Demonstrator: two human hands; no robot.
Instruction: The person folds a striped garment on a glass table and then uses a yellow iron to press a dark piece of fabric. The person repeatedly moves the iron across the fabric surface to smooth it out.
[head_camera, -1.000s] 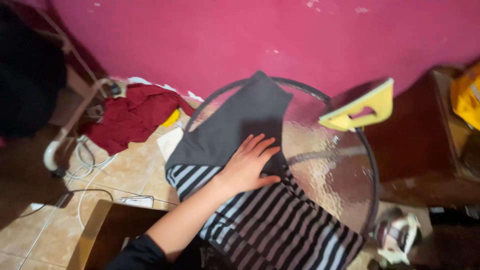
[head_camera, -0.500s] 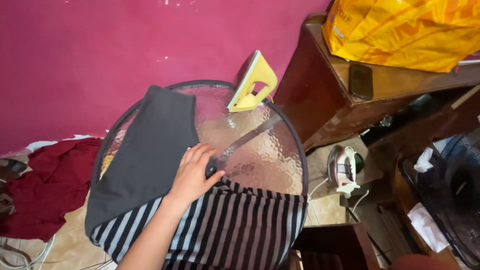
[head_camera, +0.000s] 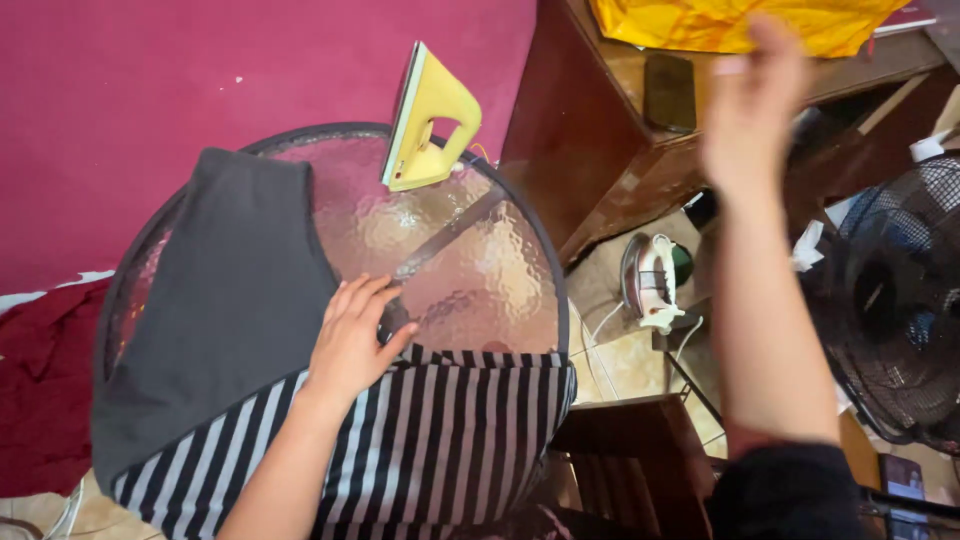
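A garment with a plain grey part (head_camera: 225, 300) and a black-and-white striped part (head_camera: 440, 430) lies over a round glass-topped table (head_camera: 470, 270). My left hand (head_camera: 352, 340) rests flat on the cloth where grey meets stripes, fingers spread. A yellow iron (head_camera: 428, 122) stands upright at the table's far edge. My right hand (head_camera: 752, 105) is raised in the air to the right, blurred, fingers apart, holding nothing, over the wooden cabinet (head_camera: 600, 130).
A dark phone (head_camera: 668, 92) and a yellow bag (head_camera: 740, 22) lie on the cabinet. A second white iron (head_camera: 652, 280) sits on the tiled floor. A black fan (head_camera: 895, 310) stands right. Red cloth (head_camera: 40, 400) lies left, a magenta wall (head_camera: 200, 80) behind.
The view has swung to the right. My right hand has come up into view near the cabinet. My left hand has stayed on the garment.
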